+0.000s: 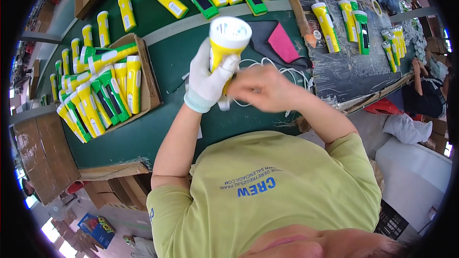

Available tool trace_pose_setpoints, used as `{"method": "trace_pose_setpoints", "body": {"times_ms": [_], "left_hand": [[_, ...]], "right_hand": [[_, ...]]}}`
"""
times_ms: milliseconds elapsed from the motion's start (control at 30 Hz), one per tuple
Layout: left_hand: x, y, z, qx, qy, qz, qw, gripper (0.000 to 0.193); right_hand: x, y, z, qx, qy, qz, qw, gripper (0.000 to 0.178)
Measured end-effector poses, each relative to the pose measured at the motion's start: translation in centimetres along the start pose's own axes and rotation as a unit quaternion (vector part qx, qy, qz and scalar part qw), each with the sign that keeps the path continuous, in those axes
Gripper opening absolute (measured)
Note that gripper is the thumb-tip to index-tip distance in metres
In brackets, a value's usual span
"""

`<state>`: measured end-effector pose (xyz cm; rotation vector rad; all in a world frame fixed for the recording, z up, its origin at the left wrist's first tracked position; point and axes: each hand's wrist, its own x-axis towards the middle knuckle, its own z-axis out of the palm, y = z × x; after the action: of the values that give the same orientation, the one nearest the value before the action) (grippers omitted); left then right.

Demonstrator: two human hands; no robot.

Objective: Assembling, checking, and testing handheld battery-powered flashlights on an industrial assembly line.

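Observation:
My left hand (204, 77), in a white glove, is wrapped round a yellow flashlight (222, 53) with a wide white lamp head. It holds the flashlight above the green table, lamp end up and tilted slightly right. Bare and smeared by motion, my right hand (262, 87) is at the flashlight's lower body, its fingers bent toward it. Whether those fingers grip anything is unclear. White cables (297, 72) lie on the table behind my right hand. Beyond them is a dark cloth with a pink patch (284, 43).
At the left, a cardboard tray (153, 86) holds several yellow and green flashlights. More flashlights (168, 1) stand or lie along the table's far side. On the right, a worn dark board (334, 74) carries further flashlights (326, 27). Another person (425, 88) is at the far right.

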<state>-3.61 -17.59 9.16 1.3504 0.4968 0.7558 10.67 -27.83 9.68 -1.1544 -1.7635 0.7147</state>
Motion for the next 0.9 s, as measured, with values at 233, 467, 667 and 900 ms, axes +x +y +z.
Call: {"method": "trace_pose_setpoints", "body": {"times_ms": [233, 467, 667, 900], "left_hand": [[1.8, 2.4, 0.6, -0.204, 0.01, -0.065, 0.977, 0.034], [0.3, -1.3, 0.2, -0.205, -0.042, -0.129, 0.969, 0.06], [-1.1, -1.4, 0.5, -0.326, -0.062, -0.214, 0.919, 0.078], [-2.1, 0.0, 1.5, -0.292, -0.028, -0.213, 0.932, 0.074]], "right_hand": [[-4.0, -0.5, 4.0, -0.194, -0.052, -0.031, 0.979, 0.009], [-2.4, -1.3, 2.2, 0.226, 0.15, 0.26, 0.927, 0.018], [-0.7, -1.2, -1.5, 0.252, 0.218, 0.207, 0.92, 0.015], [-0.1, -3.3, -1.6, 0.122, 0.204, 0.177, 0.955, 0.011]]}}
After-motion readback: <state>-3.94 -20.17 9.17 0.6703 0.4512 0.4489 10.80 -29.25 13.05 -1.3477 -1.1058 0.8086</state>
